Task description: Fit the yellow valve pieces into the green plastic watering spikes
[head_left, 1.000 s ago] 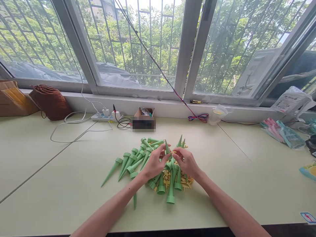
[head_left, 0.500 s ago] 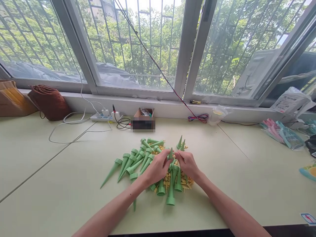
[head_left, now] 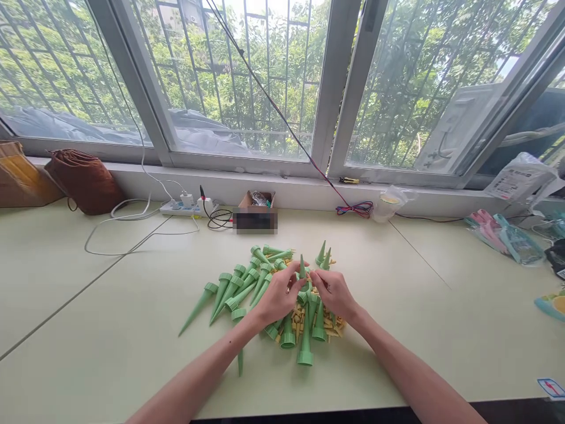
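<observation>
My left hand (head_left: 281, 292) is closed round a green plastic spike (head_left: 302, 268), whose tip points up between thumb and fingers. Just to its right, my right hand (head_left: 332, 290) is pinched beside that spike; what its fingertips hold is too small and covered to make out. Under and around both hands lies a heap of similar green spikes with ribbed, cap-like ends, one of them (head_left: 305, 341) lying toward me. Small yellow pegs (head_left: 332, 325) are piled among them, partly hidden by my hands. More spikes (head_left: 229, 294) lie fanned out at the left.
At the back of the table (head_left: 132, 330) are a power strip (head_left: 174, 208) with cables, a small cardboard box (head_left: 256, 203), a coiled red-and-black wire (head_left: 354, 209) and a plastic bag (head_left: 389, 203). A brown pouch (head_left: 86, 182) stands at left; packaged pink and teal items (head_left: 507, 235) lie at right.
The spike in my left hand has shifted slightly left and up, standing more upright and showing more of its tip. My right hand stays nearly in place.
</observation>
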A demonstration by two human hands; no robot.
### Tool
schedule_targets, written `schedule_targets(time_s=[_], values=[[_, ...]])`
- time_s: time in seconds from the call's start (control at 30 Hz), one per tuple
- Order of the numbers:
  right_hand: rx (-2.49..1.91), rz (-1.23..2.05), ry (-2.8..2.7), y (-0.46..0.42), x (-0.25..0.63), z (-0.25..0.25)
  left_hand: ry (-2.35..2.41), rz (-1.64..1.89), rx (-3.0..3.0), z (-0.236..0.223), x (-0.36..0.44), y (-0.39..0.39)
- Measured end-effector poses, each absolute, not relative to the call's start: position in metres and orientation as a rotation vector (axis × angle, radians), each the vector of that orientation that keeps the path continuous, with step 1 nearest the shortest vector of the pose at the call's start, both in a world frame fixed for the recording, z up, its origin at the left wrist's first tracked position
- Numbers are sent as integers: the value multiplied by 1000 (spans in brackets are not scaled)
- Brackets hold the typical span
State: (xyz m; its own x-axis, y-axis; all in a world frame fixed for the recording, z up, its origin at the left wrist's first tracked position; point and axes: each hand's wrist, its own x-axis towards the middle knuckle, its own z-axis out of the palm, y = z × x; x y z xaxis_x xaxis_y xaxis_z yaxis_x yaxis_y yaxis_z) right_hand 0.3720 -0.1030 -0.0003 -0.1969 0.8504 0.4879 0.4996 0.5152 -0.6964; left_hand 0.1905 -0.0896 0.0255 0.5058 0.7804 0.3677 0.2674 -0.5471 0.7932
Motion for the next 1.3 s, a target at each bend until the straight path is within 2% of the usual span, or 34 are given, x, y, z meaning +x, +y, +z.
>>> schedule_targets(time_s=[0.9,1.3], values=[[-1033,459,-1958,-105,375,1,764,836,1547,32,190,-89],[-1083,455,-1901,-108,370,1,729,916,1716,18,192,-89]])
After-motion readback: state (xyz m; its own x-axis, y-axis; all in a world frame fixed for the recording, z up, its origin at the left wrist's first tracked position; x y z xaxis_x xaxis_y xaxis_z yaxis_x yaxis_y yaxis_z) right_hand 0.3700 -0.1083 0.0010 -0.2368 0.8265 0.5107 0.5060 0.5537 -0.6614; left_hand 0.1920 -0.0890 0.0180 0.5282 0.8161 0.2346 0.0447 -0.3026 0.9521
